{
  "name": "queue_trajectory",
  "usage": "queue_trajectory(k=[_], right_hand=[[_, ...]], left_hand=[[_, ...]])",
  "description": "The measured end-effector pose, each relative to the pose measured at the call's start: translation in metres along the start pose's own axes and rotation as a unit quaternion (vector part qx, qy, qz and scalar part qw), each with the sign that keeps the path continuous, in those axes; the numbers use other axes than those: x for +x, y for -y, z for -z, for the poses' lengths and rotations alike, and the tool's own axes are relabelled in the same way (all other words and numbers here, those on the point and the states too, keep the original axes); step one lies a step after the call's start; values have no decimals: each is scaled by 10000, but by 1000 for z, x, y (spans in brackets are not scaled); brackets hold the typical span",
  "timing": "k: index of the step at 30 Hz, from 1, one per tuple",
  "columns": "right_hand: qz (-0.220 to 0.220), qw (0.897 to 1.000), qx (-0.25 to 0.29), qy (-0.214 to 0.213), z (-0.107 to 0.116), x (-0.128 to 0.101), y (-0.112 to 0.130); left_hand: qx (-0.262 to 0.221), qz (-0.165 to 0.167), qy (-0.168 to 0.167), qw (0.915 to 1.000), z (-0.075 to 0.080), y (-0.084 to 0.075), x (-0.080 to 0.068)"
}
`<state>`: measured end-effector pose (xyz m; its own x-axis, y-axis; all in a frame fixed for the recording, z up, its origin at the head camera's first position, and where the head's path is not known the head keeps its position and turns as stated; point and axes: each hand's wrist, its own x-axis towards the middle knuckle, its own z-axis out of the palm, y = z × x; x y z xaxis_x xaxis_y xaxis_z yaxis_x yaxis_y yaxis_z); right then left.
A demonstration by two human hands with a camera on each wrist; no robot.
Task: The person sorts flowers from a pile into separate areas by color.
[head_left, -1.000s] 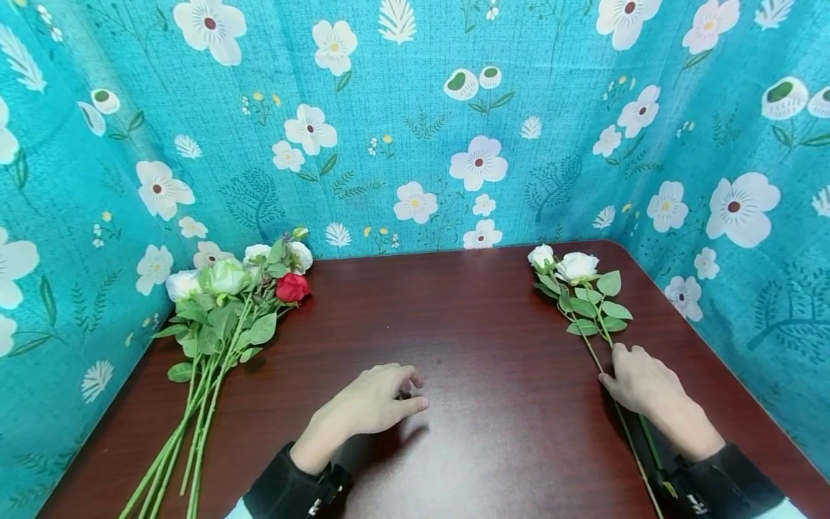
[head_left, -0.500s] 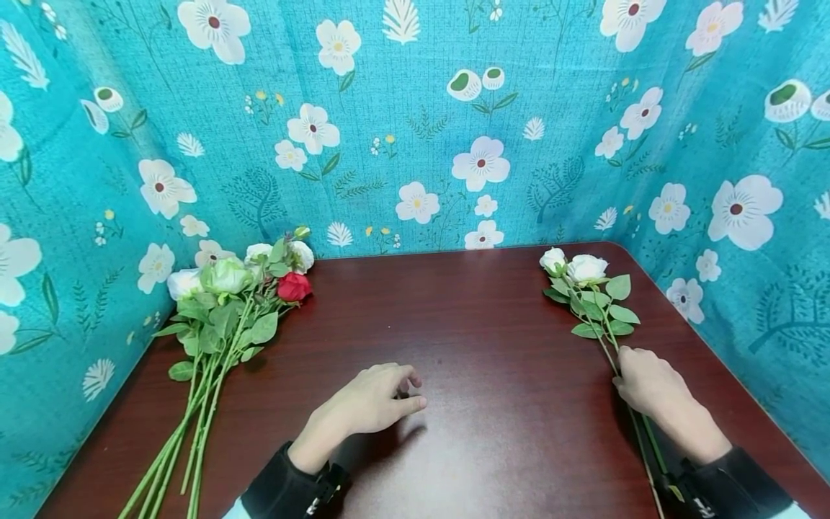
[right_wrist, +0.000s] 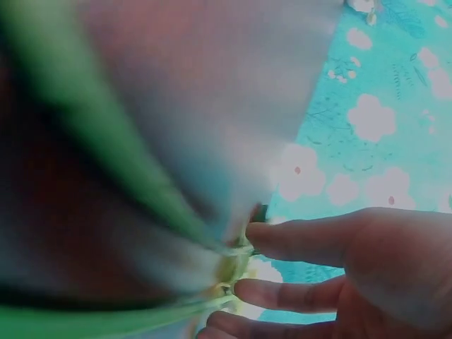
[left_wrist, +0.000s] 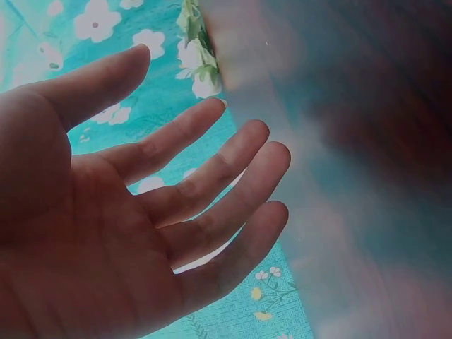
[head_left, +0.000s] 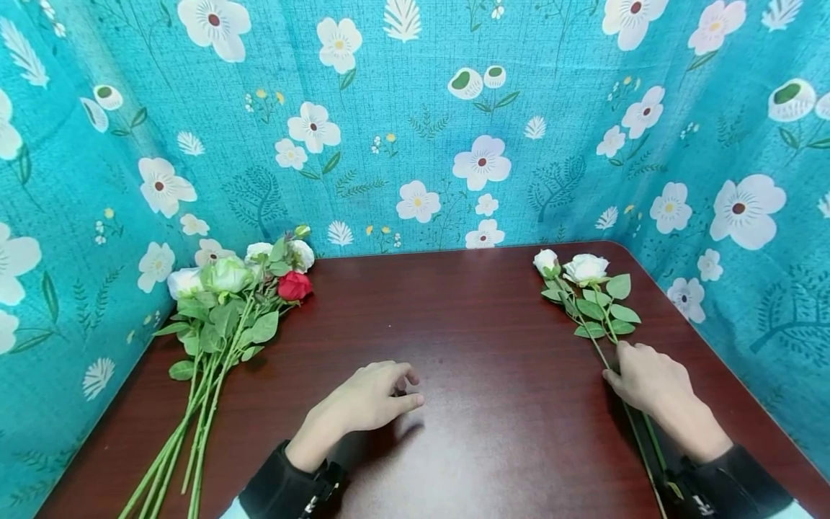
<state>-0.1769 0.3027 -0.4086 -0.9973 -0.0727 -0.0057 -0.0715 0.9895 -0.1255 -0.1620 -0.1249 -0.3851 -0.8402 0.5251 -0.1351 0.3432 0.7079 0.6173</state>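
Two white roses lie at the right of the table, one smaller bloom (head_left: 546,261) left of a fuller white rose (head_left: 586,269). My right hand (head_left: 651,378) grips their long stems below the leaves, thumb on the left stem. Seen from the right wrist, two green stems (right_wrist: 120,134) run to the thumb (right_wrist: 296,240) and fingers, spread apart toward the camera. My left hand (head_left: 369,396) hovers over the middle of the table, fingers loosely bent, holding nothing. The left wrist view shows its bare palm (left_wrist: 106,226).
At the left lies a bundle of long-stemmed flowers (head_left: 223,275), mostly white and pale green, with one red rose (head_left: 295,286). A dark brown table (head_left: 454,317) spreads beneath. Teal floral cloth (head_left: 389,108) hangs behind it and along both sides.
The right hand and both white roses shifted right, their stems drawing together; since then the smaller bloom has swung back left and the stems have parted again. The left hand stays nearly still.
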Motion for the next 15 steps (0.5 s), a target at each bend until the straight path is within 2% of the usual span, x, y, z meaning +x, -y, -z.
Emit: queue_trajectory(k=[6, 15], right_hand=[[174, 9990, 6, -421, 10, 3, 17], [678, 9959, 235, -545, 30, 10, 57]], left_hand=[[21, 33, 33, 10000, 1, -1, 2], [81, 147, 82, 9998, 3, -2, 4]])
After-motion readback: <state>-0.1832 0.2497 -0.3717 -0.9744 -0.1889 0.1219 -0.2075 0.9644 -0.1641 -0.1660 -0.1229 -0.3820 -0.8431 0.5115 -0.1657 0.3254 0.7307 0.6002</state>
